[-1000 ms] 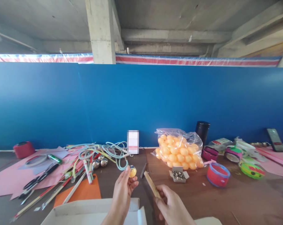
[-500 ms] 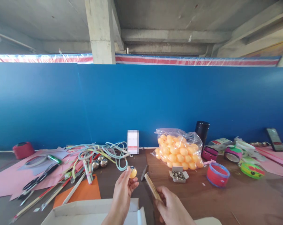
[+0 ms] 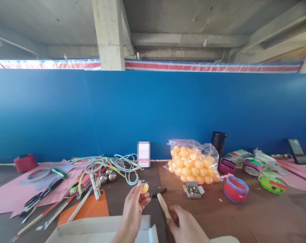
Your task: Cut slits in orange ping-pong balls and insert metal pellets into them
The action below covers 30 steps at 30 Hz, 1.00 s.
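Note:
My left hand [image 3: 133, 206] pinches an orange ping-pong ball [image 3: 145, 188] between thumb and fingers. The upper part of the ball is covered with shiny metal tacks. Wrapped round the wooden handle of a hammer [image 3: 163, 205] is my right hand [image 3: 182, 221]. The dark hammer head lies roughly level just right of the ball, one end close to my left fingertips; whether it touches them I cannot tell. Beyond my right hand stands a small open box of metal tacks [image 3: 193, 190].
A clear bag of orange balls [image 3: 193, 163] sits behind the tack box. Near my left forearm is an open white carton [image 3: 92, 224]. Scissors [image 3: 40, 197], tubing [image 3: 127, 160], and silver balls [image 3: 111, 176] crowd the left; a red-and-blue round container [image 3: 236, 189] stands right.
The hammer head has turned from a steep slant to nearly level, its handle rolling in my right hand. My left hand and the ball have hardly moved.

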{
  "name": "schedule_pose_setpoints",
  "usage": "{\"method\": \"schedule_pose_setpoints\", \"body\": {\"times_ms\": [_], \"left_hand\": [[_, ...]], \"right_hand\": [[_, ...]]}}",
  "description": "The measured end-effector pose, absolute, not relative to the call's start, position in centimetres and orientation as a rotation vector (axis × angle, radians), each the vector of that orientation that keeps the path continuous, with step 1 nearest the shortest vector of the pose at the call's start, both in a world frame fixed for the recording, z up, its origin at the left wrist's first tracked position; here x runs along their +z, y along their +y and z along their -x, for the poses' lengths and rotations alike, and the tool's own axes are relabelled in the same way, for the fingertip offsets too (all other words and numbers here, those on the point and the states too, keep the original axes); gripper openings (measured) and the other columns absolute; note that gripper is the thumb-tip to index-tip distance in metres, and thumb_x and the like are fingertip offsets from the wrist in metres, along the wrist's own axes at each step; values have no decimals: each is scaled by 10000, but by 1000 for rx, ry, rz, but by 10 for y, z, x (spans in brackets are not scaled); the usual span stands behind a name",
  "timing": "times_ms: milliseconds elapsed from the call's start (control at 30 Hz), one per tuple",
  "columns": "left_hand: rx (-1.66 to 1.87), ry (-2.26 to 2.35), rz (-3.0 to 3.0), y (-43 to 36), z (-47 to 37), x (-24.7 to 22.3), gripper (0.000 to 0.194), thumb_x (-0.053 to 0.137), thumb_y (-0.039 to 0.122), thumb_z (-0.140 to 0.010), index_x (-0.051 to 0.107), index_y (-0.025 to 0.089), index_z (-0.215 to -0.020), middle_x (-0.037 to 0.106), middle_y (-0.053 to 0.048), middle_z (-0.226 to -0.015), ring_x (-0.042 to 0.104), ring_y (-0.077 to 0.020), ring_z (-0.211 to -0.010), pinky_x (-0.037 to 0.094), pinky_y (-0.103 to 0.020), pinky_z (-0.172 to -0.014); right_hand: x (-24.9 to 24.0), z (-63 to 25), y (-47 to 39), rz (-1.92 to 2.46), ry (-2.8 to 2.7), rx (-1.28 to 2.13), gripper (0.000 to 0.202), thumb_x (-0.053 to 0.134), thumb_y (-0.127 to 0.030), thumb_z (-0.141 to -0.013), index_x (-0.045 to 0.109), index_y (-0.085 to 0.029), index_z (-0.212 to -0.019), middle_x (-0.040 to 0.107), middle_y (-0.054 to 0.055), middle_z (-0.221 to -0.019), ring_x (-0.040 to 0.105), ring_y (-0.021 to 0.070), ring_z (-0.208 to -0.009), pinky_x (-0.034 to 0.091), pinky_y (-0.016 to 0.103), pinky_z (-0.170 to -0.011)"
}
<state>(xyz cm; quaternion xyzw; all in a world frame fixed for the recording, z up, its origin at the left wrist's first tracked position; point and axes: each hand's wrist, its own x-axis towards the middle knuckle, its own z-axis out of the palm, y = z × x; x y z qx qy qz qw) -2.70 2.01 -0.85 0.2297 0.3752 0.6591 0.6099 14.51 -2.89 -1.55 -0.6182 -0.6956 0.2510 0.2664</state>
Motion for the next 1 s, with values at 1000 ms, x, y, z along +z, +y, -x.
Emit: {"method": "schedule_pose_setpoints", "body": {"times_ms": [1000], "left_hand": [[1491,934,-560,16,24,0,354,674,402,-669,617,104,-851,620,-60,-751,571,-94,-582,523,-217,-523]], "right_hand": [[-13,-229,15,2189,-1516,149,216,418,-342,-823,590,-305,-949,598,25,-1045,614,214,-841,403,305,-617]]}}
